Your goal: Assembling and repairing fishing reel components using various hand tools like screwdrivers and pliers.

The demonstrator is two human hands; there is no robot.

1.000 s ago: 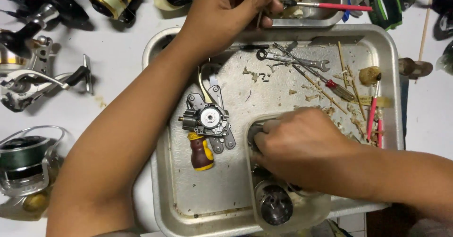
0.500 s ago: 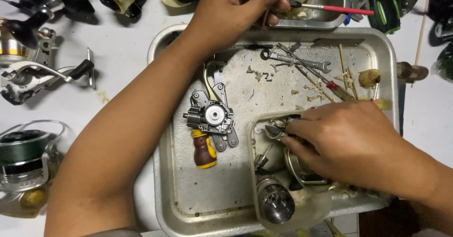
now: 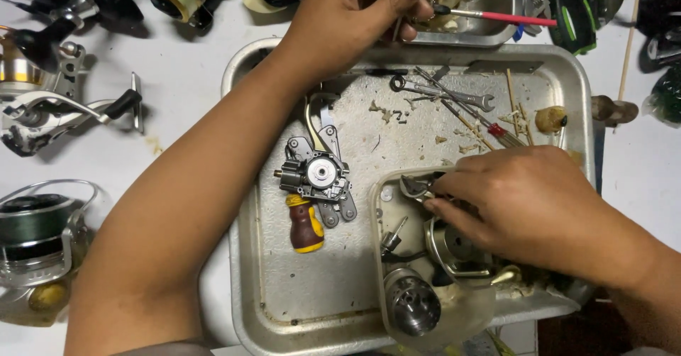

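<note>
Head view, looking straight down on a white worktop (image 3: 191,79). Right hand (image 3: 528,207) reaches into a clear plastic tub (image 3: 454,313) that rests inside a metal tray (image 3: 284,306); the thumb and forefinger are closed together on a small grey metal part (image 3: 415,186) at the tub's upper left rim. Just below that grip lie a ring-shaped spool piece (image 3: 454,246) and, further below, a round steel cap (image 3: 411,303). Left hand (image 3: 355,15) is raised above the tray's far edge, fingers pinched around a small part that is mostly hidden; whether anything else is clamped there cannot be told. A red-handled brush (image 3: 496,18) lies just to the right of this grip, over a second metal dish (image 3: 489,33).

To the left of the right-hand grip sits an opened fishing-reel body (image 3: 316,175) with its gear exposed and a brown-and-yellow knob (image 3: 305,225) touching its lower side. Above the grip lie small wrenches (image 3: 454,95), wooden sticks and scattered debris.

Handling note: a part this small is best held by its edges, lifted clear of the tub wall, and kept over the tray so that anything dropped is caught.

Surroundings: the worktop is stained, and other reels (image 3: 50,108) lie along its left and far sides, well apart from both grips. No more of the room shows.
</note>
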